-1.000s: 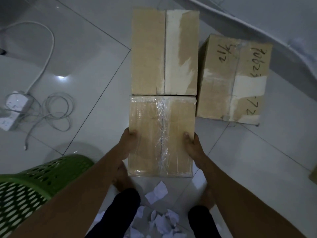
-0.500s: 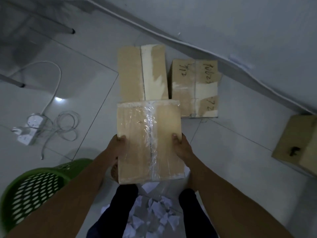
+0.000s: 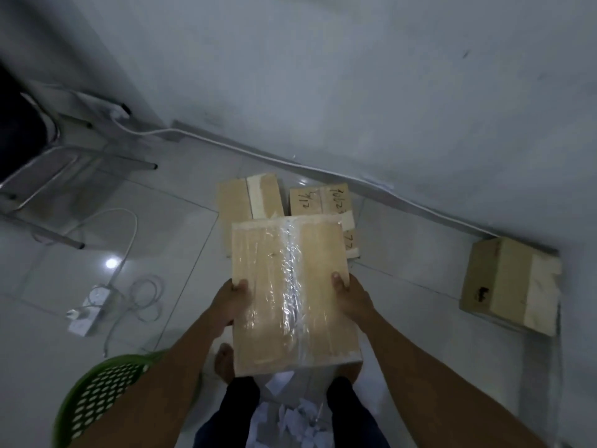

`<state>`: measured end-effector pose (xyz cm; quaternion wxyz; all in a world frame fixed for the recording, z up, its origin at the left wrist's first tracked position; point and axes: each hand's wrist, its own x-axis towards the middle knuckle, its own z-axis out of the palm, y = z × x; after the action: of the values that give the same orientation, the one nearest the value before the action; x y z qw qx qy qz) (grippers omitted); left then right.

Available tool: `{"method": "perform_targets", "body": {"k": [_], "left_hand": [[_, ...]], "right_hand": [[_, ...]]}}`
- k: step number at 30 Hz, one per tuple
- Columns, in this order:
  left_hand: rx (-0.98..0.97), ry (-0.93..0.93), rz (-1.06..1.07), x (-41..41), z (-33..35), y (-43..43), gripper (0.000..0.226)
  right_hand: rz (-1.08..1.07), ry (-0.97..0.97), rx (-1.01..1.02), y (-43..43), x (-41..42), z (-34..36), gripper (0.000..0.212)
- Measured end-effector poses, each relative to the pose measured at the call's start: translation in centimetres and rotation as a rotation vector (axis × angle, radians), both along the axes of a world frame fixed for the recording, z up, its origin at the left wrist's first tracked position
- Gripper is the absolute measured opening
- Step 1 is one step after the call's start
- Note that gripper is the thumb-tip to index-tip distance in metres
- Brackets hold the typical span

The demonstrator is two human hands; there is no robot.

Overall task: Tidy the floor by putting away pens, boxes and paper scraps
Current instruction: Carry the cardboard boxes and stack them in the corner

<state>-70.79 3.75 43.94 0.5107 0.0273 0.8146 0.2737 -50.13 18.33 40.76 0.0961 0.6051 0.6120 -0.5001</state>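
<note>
Both hands, left (image 3: 233,299) and right (image 3: 350,295), clasp the taped box (image 3: 292,295) by its sides, off the floor, above two boxes (image 3: 250,200) by the wall. This looks like the box-stowing step; next it needs setting down squarely, with the paper scraps (image 3: 298,421) underfoot left to collect.

Left hand (image 3: 233,302) and right hand (image 3: 350,297) gripping taped cardboard box (image 3: 292,295), green basket (image 3: 103,389) lower left

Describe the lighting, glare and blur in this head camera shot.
Head view: dim, bluish light; glare streaks the clear tape on the taped cardboard box that both hands hold; a lamp reflection spots the glossy white floor tiles; the metal chair frame at left is motion-blurred; wide-angle bending curves the wall base.
</note>
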Motion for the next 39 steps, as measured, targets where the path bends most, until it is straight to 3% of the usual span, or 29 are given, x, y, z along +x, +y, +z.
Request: {"method": "perform_targets", "body": {"k": [5,10,17,24,30,39], "left_hand": [[0.043,0.052,-0.083,1.4,5.7,2.6,0.018],[0.096,0.119,-0.172,3.0,11.4,4.9,0.039],[0.258,0.147,-0.28,4.4,18.4,6.1,0.045],[0.398,0.145,-0.259,5.5,22.5,7.9,0.044],[0.548,0.095,-0.235,6.3,25.3,10.5,0.036],[0.6,0.082,-0.453,7.6,26.5,11.9,0.053]], "right_hand": [[-0.017,0.0,0.061,1.9,2.7,6.3,0.067],[-0.063,-0.011,0.137,2.9,5.1,11.8,0.068],[-0.132,-0.027,0.234,2.9,7.7,18.0,0.07],[-0.293,0.011,0.269,3.0,9.2,23.2,0.078],[-0.451,0.101,0.346,3.0,9.8,26.4,0.069],[-0.697,0.021,0.481,0.8,10.2,28.7,0.069]]}}
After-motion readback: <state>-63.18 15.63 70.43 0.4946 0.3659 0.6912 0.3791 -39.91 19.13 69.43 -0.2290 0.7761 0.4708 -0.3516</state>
